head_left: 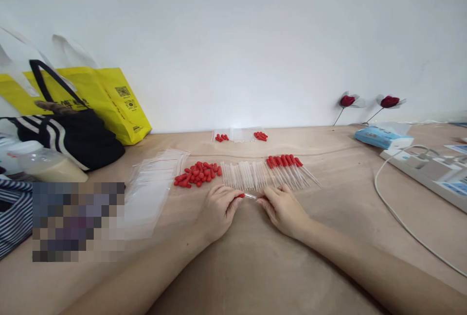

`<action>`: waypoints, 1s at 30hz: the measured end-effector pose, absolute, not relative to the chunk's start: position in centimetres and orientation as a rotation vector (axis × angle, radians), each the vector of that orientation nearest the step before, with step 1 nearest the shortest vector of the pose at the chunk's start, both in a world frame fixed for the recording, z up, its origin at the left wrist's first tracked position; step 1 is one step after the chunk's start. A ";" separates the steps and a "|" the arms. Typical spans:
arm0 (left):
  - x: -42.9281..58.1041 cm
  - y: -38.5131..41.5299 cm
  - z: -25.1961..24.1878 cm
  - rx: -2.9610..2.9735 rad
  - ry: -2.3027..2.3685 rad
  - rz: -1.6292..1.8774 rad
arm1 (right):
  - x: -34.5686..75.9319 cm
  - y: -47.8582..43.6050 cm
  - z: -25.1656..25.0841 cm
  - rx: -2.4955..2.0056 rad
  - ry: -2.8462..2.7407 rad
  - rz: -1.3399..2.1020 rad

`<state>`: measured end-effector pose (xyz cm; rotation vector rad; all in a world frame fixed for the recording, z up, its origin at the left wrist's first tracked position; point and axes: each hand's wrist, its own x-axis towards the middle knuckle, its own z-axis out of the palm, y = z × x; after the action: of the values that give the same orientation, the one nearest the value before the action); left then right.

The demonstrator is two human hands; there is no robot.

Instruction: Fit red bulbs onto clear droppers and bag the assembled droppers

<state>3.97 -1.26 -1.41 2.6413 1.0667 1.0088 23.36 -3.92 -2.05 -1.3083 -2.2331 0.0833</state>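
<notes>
My left hand (219,212) pinches a red rubber bulb (241,195) near the middle of the table. A clear dropper tube (250,197) runs from the bulb to my right hand (283,209), whose fingers are closed round its other end. How deep the tube sits in the bulb is hidden by my fingers. Beyond my left hand lies a pile of loose red bulbs (199,174). Several clear tubes (243,175) lie side by side behind both hands. Past my right hand, droppers with red bulbs on them (288,166) lie in a slanted row.
Clear zip bags (151,188) are fanned out at left, near a bottle (47,162), a black bag (73,135) and a yellow bag (120,106). A packed bag (241,135) lies by the wall. At right are a tissue pack (379,135), a power strip (430,169) and a white cable (386,218).
</notes>
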 end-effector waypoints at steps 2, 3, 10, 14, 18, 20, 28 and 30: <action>4.1 -1.4 -1.3 2.615 1.084 1.037 | 23.2 -4.1 -1.8 -1.256 -2.259 0.034; 4.1 -1.4 -1.3 2.596 1.090 1.055 | 23.1 -4.2 -1.8 -1.238 -2.264 0.016; 4.2 -1.7 -1.4 2.551 1.047 1.111 | 22.9 -4.6 -1.4 -1.134 -2.300 -0.001; 4.0 -1.7 -1.7 2.649 0.996 1.047 | 23.4 -4.3 -0.9 -1.076 -2.357 -0.065; 4.1 -2.0 -1.7 2.739 0.981 0.928 | 23.7 -4.2 -0.8 -1.036 -2.390 -0.188; 4.2 -2.2 -1.6 2.764 0.976 0.891 | 23.8 -4.1 -0.9 -1.016 -2.388 -0.214; 4.5 -2.7 -1.2 2.839 0.872 0.853 | 23.7 -4.0 -1.2 -0.943 -2.355 -0.206; 4.5 -2.7 -1.2 2.840 0.874 0.863 | 23.5 -4.0 -1.4 -0.923 -2.343 -0.195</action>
<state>4.51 -2.69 -1.23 2.8401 0.8742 0.8631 23.51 -3.96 -1.37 -0.9230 -2.3432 -0.1953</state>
